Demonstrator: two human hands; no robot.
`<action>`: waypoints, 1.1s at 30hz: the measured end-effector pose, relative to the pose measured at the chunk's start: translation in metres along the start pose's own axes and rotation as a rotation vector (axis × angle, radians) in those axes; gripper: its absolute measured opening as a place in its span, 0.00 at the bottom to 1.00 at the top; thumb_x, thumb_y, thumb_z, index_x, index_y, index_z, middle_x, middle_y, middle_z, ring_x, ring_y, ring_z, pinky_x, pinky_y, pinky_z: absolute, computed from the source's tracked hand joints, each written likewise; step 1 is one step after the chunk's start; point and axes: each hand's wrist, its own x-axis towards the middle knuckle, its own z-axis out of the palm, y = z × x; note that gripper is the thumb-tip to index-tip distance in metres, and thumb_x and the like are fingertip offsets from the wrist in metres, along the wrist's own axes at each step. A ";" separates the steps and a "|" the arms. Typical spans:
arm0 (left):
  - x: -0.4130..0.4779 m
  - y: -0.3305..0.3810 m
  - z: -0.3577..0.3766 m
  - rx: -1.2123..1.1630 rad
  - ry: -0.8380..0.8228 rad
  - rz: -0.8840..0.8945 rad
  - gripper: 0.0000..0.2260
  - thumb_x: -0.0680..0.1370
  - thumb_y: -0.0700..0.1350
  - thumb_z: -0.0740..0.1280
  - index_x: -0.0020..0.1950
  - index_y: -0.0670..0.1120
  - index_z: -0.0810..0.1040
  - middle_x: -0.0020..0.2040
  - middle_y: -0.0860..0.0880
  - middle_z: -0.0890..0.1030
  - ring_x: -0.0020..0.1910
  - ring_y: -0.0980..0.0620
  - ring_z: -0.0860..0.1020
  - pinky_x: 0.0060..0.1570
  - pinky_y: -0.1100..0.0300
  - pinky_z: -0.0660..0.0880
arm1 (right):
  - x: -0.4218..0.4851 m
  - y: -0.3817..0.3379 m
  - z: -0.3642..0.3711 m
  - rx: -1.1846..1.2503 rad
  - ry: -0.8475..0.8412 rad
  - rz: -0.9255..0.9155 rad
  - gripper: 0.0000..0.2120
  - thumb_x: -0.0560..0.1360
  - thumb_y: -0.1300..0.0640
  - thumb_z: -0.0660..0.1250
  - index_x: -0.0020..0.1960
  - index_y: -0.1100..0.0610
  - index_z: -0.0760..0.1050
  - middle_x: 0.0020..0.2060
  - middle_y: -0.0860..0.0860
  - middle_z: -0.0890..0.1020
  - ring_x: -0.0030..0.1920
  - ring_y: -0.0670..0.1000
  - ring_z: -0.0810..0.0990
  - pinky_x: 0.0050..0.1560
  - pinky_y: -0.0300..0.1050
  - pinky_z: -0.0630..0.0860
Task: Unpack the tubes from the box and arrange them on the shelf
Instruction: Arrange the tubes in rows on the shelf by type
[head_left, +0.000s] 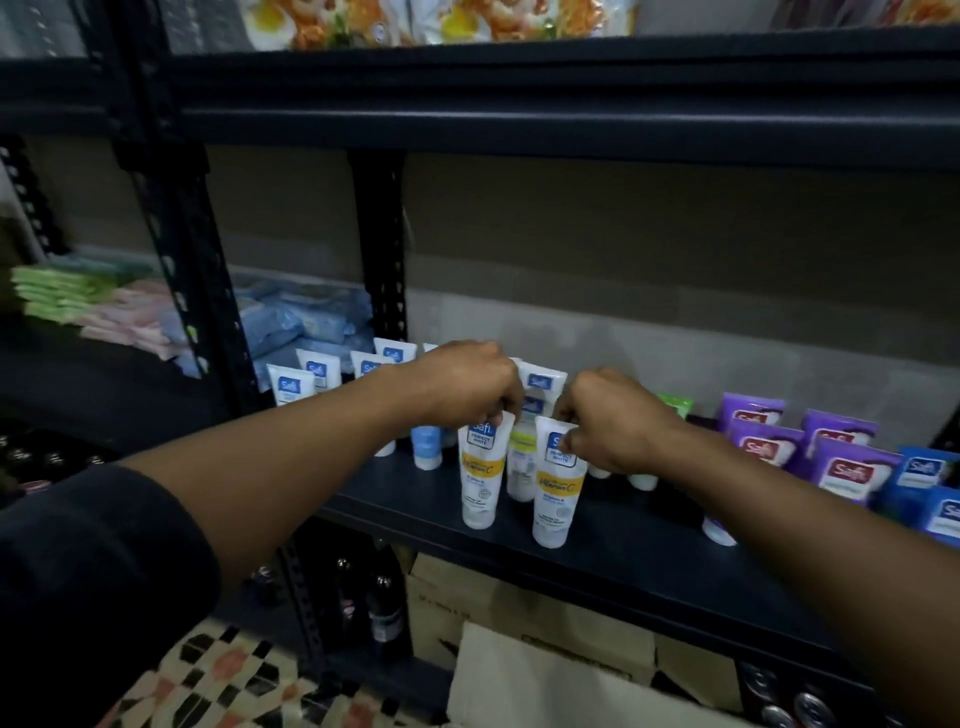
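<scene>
Left hand, right hand pinch tubes

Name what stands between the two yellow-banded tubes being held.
Head view: a pale tube stands in the gap, slightly behind them.

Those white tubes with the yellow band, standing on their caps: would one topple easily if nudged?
Probably: the yellow-band tube under the right hand stands tall on a narrow cap and widens toward its crimped top, so a nudge likely tips it. It looks like soft plastic, likely giving when squeezed. Its flattened top should stop it rolling far.
</scene>
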 end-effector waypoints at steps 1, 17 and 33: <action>-0.006 -0.008 0.001 0.006 0.001 -0.011 0.10 0.74 0.40 0.69 0.53 0.51 0.82 0.46 0.52 0.84 0.48 0.52 0.80 0.41 0.58 0.74 | 0.004 -0.009 0.002 0.007 0.006 -0.011 0.08 0.68 0.61 0.69 0.46 0.57 0.83 0.43 0.55 0.82 0.45 0.56 0.80 0.45 0.51 0.80; -0.083 -0.118 0.023 0.007 0.018 -0.181 0.10 0.75 0.40 0.69 0.55 0.50 0.83 0.47 0.53 0.85 0.47 0.55 0.80 0.43 0.56 0.77 | 0.096 -0.126 0.034 0.100 0.139 -0.163 0.03 0.69 0.63 0.70 0.43 0.61 0.81 0.40 0.57 0.81 0.42 0.58 0.80 0.42 0.52 0.80; -0.085 -0.132 0.028 -0.001 0.045 -0.158 0.10 0.76 0.41 0.69 0.56 0.50 0.82 0.48 0.52 0.84 0.45 0.53 0.79 0.37 0.59 0.70 | 0.143 -0.154 0.044 0.213 0.154 -0.136 0.13 0.71 0.61 0.70 0.30 0.53 0.72 0.36 0.57 0.76 0.38 0.57 0.75 0.37 0.44 0.66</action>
